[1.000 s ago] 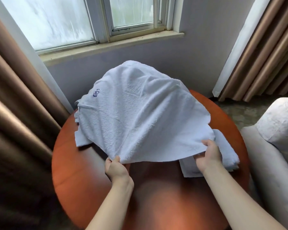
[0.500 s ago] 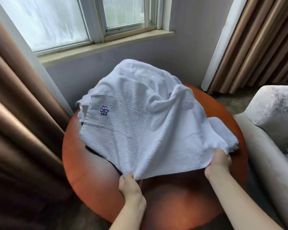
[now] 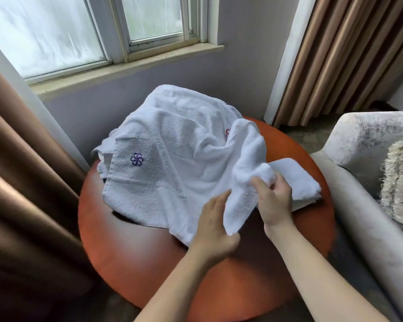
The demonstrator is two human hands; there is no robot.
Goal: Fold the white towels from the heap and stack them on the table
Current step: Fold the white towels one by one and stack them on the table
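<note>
A white towel point(image 3: 172, 173) with a purple flower emblem lies spread over the heap of white towels point(image 3: 191, 105) at the back of the round red-brown table point(image 3: 130, 256). My left hand point(image 3: 215, 226) holds the towel's near edge, fingers lying along the cloth. My right hand point(image 3: 275, 198) grips a bunched fold of the same towel close beside the left. A folded white towel point(image 3: 300, 180) lies on the table's right side, partly behind my right hand.
A brown curtain point(image 3: 21, 182) hangs at the left, another point(image 3: 340, 56) at the right of the window point(image 3: 79, 31). A pale armchair point(image 3: 363, 182) with a fringed cushion point(image 3: 398, 182) stands against the table's right edge.
Both hands have come together near the table's middle right, bunching the towel's near edge; earlier they held its two corners wide apart. The towel has sunk lower onto the heap.
</note>
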